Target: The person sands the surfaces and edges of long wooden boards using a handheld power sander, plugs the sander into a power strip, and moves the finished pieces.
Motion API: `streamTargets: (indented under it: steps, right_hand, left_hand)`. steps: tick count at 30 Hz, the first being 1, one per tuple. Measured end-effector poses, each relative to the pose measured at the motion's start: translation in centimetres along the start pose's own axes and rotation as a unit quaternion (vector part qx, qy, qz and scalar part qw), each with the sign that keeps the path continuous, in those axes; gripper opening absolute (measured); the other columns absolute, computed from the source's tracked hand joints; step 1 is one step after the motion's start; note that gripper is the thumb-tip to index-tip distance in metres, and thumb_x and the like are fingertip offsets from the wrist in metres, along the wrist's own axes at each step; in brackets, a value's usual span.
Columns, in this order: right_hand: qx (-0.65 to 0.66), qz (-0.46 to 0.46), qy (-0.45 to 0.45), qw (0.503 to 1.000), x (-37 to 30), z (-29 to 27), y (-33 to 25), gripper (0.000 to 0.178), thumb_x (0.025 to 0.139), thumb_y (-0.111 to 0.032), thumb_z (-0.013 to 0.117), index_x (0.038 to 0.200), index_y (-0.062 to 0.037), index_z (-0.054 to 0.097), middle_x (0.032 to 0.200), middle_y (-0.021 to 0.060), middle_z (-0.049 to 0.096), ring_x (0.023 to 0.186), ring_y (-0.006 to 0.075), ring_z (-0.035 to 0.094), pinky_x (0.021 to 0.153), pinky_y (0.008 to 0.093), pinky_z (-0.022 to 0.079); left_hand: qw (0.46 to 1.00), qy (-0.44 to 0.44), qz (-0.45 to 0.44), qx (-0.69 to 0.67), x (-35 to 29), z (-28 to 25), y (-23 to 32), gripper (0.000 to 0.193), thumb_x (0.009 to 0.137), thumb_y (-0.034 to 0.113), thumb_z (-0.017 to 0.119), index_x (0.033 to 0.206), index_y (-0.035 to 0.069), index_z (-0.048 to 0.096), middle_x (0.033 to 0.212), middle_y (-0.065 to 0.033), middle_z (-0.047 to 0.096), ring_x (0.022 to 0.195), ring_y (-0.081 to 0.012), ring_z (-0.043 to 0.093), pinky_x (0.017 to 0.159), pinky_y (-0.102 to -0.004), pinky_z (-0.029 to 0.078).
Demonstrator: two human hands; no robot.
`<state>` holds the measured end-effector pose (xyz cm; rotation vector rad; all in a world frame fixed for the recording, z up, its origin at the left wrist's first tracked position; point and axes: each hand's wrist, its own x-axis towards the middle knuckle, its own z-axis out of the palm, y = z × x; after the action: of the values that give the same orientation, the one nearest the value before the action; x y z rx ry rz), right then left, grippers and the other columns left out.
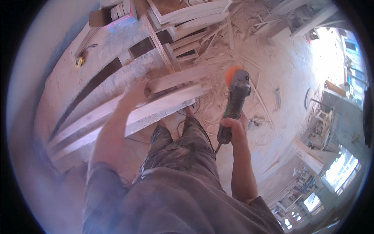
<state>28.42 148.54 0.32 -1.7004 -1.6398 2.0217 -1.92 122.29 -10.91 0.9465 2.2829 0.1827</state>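
My right hand [236,124] is closed around the body of an angle grinder [235,99], which is held up off the wood. An orange disc [232,75] sits at the grinder's far end, and its cord hangs from the near end beside my leg. On the left, my left hand [135,93] grips a long pale wooden piece [177,79], its fingers curled at the edge; haze blurs them. A second pale wooden rail [167,100] runs alongside, nearer to me, with a dark gap between the two.
A dusty workbench [103,46] holds a yellow tape measure [79,62] and an open cardboard box [117,17]. Curved wooden parts [194,15] are stacked at the far side. Sawdust and offcuts cover the floor [284,62]. A loose cable [269,136] lies at right.
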Motion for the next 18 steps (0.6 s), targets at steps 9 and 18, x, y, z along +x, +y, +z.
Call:
streamTargets:
  steps: [9, 18]
  right_hand:
    - [-0.103, -0.008, -0.087, 0.991, 4.4, 0.1, -4.4, 0.037, 0.062, -0.007, 0.074, 0.097, -0.0006, 0.063, 0.081, 0.0039, 0.063, 0.071, 0.0155, 0.061, 0.067, 0.0311, 0.051]
    - [-0.128, 0.014, -0.123, 0.984, 5.7, 1.1, -4.6, 0.037, 0.061, -0.008, 0.075, 0.096, -0.0012, 0.063, 0.080, 0.0031, 0.063, 0.071, 0.0153, 0.061, 0.066, 0.0312, 0.051]
  left_hand:
    - [0.965, 0.251, -0.057, 0.056, -0.8, 2.2, 1.4, 0.058, 0.072, 0.000, 0.072, 0.128, 0.014, 0.066, 0.110, -0.0105, 0.060, 0.110, -0.0331, 0.058, 0.094, -0.0478, 0.049]
    - [0.941, 0.324, -0.043, 0.090, -1.6, 3.8, 1.9, 0.065, 0.066, -0.001, 0.072, 0.128, 0.014, 0.066, 0.113, -0.0088, 0.062, 0.111, -0.0321, 0.059, 0.097, -0.0470, 0.046]
